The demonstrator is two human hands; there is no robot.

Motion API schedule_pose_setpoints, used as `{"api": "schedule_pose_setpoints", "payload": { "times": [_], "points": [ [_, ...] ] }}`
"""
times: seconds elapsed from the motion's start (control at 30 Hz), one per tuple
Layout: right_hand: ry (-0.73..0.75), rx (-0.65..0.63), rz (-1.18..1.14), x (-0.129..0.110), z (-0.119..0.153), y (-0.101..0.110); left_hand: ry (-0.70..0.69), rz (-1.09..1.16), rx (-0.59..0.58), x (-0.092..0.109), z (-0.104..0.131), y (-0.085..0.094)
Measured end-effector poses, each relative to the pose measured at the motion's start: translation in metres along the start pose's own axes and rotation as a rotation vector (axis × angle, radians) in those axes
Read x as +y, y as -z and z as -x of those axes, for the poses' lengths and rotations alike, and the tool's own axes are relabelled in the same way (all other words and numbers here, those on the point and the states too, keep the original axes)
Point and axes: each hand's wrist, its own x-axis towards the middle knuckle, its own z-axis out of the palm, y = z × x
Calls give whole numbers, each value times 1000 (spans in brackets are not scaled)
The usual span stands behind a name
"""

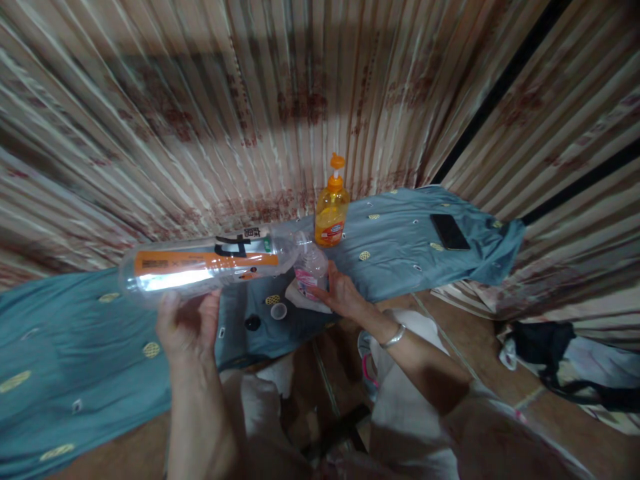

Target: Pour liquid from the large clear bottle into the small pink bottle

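Spanning the space above the near left part of the desk (190, 353), one large clear plastic bottle (200, 267), orange-and-silver label, is held nearly level, neck to the right. It is gripped from beneath by the left hand (187, 323), thumb and fingers curled at the underside.

One small clear bottle with a pink label (309, 277), at the neck of the large one: gripped low on its near right side by the right hand (337, 293). Whether the two mouths touch cannot be told.

Handling, as judged: thin walls, light if empty, apt to buckle when squeezed and to slip if wet; the amount of liquid inside cannot be made out. The large bottle is best taken at mid-body, with the neck end steadied; the small one around its lower body, lightly.

Also listed: one white cloth (296, 295), by the small bottle's base; one white cap (279, 311) and one black cap (253, 323), near side; one orange pump bottle (331, 217), upright, far side; one dark phone (449, 231), flat, right.
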Motion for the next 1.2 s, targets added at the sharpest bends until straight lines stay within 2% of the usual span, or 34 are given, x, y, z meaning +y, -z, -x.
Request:
{"api": "schedule_pose_setpoints", "payload": {
  "times": [0.5, 0.73, 0.83, 1.03, 1.2],
  "points": [
    [-2, 5, -12, -1, 0, 0, -12, -11, -23, 2, 2, -5],
    [-17, 9, -57, -3, 1, 2, 30, -76, -57, 2, -1, 7],
    [-23, 7, -68, -3, 1, 2, 36, -76, -63, 3, -1, 6],
    [-46, -21, -48, -5, 0, 5, -7, -9, -22, 1, 2, -3],
    [-12, 0, -45, -4, 0, 4, -18, -27, -19, 1, 1, 1]
  ]
}}
